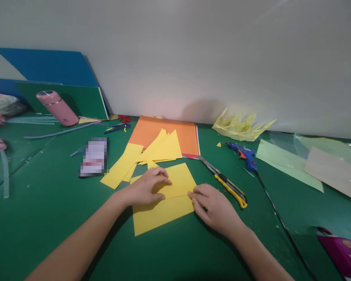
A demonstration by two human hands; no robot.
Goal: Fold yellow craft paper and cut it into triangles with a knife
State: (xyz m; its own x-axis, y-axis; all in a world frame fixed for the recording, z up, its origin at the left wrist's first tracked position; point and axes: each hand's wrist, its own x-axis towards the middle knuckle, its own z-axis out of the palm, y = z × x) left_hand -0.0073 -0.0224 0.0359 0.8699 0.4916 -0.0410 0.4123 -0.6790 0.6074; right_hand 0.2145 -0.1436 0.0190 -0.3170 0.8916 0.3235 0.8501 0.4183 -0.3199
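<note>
A creased yellow sheet of paper (160, 218) lies on the green table in front of me. A fold line crosses it from left to right. My left hand (149, 186) rests over its left part, fingers apart and slightly bent, holding nothing. At the right edge, close to the crease, my right hand (212, 207) pinches the paper between thumb and fingers. Just beyond are yellow paper triangles (166, 146) and yellow strips (123, 164), partly on a stack of orange paper (152, 130). A yellow-handled utility knife (225, 181) lies to the right of the sheet.
A blue glue gun (244, 154) with a black cord sits at right, below a pale yellow paper crown (242, 127). Left are a phone (94, 157) and a leaning pink bottle (58, 108). Green sheets (289, 166) and a magenta object (339, 249) are far right.
</note>
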